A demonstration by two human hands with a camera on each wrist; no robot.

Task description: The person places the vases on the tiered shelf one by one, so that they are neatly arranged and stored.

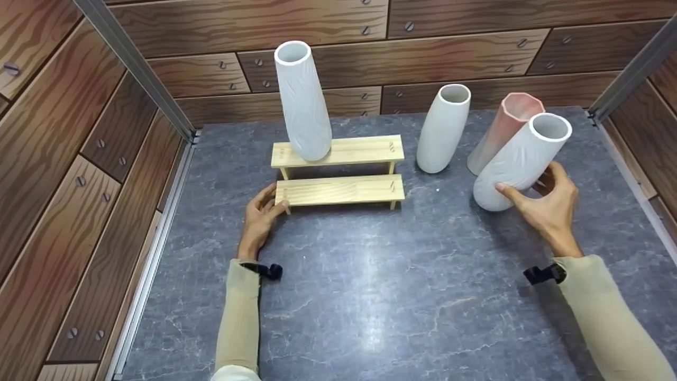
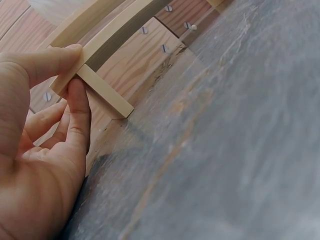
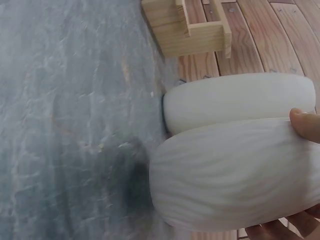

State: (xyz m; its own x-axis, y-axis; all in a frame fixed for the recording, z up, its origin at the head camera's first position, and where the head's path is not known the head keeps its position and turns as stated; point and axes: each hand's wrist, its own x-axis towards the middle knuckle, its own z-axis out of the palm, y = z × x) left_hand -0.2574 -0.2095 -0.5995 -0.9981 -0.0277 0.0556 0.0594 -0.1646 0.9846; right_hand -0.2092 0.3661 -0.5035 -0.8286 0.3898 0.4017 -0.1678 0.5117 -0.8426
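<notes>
A pale wooden two-step stand (image 1: 338,190) stands on the dark marbled table. My left hand (image 1: 259,219) pinches the left end of its front step, thumb on top and a finger underneath, as the left wrist view shows. My right hand (image 1: 552,203) grips a white rippled vase (image 1: 521,161) around its body, thumb on the near side. This vase leans to the right, and a dark shadow lies by its base in the right wrist view. A taller white rippled vase (image 1: 304,106) is upright on the stand's back step, toward the left.
A smooth white vase (image 1: 444,129) stands right of the stand. Behind the held vase is a pink-to-white vase (image 1: 502,127) with an angular rim, partly hidden. Wood-patterned panels (image 1: 338,69) and metal posts (image 1: 140,69) bound the table (image 1: 370,296) at the back and sides.
</notes>
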